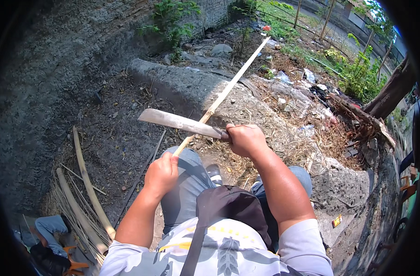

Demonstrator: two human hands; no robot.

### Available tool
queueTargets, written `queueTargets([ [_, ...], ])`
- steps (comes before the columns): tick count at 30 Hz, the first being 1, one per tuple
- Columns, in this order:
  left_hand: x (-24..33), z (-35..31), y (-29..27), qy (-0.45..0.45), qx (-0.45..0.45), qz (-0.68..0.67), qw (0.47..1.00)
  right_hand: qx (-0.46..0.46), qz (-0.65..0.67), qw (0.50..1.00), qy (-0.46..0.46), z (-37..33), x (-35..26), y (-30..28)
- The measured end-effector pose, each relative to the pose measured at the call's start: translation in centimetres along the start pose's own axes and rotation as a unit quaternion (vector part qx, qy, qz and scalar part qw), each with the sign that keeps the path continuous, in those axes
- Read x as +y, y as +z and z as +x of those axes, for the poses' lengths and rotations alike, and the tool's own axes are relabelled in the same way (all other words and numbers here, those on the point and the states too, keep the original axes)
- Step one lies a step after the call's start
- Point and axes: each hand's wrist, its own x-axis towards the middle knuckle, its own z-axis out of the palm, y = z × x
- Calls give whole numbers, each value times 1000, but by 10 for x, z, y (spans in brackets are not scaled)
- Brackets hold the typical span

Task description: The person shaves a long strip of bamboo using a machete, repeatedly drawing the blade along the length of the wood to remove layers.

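My left hand (161, 174) is closed round the near end of a long, pale bamboo strip (233, 83), just above my left knee. From there the strip slants away to the upper right, across a concrete ledge. My right hand (247, 140) grips the dark handle of a machete (182, 123). Its broad, worn blade points left and lies across the strip, a short way beyond my left hand. Whether the edge bites into the strip cannot be made out.
Bamboo poles (88, 184) and thin strips lie at my left by a rough wall (49, 87). The concrete ledge (173, 83) runs in front of me. Shavings and litter (306, 110) cover the ground to the right, near a tree trunk (394, 92). Another person (51, 239) sits at lower left.
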Motion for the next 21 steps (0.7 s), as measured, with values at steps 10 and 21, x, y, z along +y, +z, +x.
queueTargets([
  [10,-15,-11,1,-29,-25,-58,998,72,-23,996,50,10,26,15],
  [21,-10,-8,15,-3,-17,-72,997,19,-23,999,-30,3,3,17],
])
